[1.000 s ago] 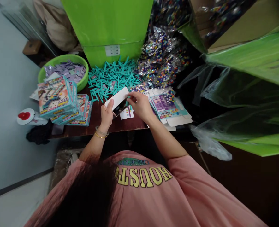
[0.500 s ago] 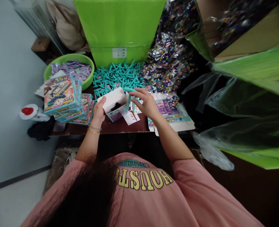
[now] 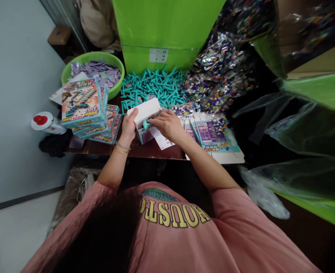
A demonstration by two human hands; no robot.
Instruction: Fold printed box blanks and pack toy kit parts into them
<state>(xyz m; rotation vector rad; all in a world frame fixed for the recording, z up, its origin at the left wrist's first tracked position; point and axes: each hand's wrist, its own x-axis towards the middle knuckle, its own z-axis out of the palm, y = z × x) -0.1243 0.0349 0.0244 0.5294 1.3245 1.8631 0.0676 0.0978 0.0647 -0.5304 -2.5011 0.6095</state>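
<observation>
My left hand [image 3: 129, 126] is closed around the left end of a small open cardboard box [image 3: 146, 135] with its white lid flap raised. At the box's mouth, my right hand [image 3: 169, 126] pinches a teal plastic stick [image 3: 146, 123] whose rounded end points into the box. The right fingers hide part of the opening, and the box's contents are mostly out of sight. Under and beside the box lies a white printed card [image 3: 163, 141]. Behind both hands spreads a heap of teal plastic sticks [image 3: 156, 85].
Stacked printed boxes [image 3: 82, 104] and a green basin [image 3: 119, 89] of purple packets stand left, near a white bottle with a red top [image 3: 46, 123]. Flattened cartons [image 3: 218, 146] lie right. Clear bags of coloured beads [image 3: 224, 72] pile behind them, beside a large green carton [image 3: 167, 26].
My right hand has brought the teal stick down from above the table into the box's opening. The view has shifted, so the surroundings sit further right in the picture.
</observation>
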